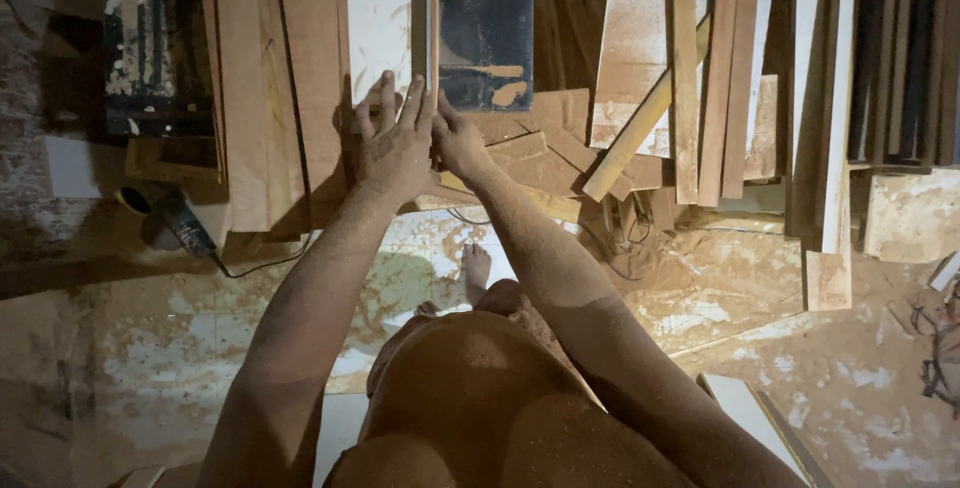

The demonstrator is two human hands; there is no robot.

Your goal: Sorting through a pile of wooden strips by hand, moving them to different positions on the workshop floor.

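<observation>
Upper centre of frame, left hand (398,144) spread flat w/ fingers open against a thin upright wood strip (434,18), right hand (460,145) curled round strip's lower end, sawdust-coated planks (715,68) at right, power tool (180,220) on floor at left.
</observation>
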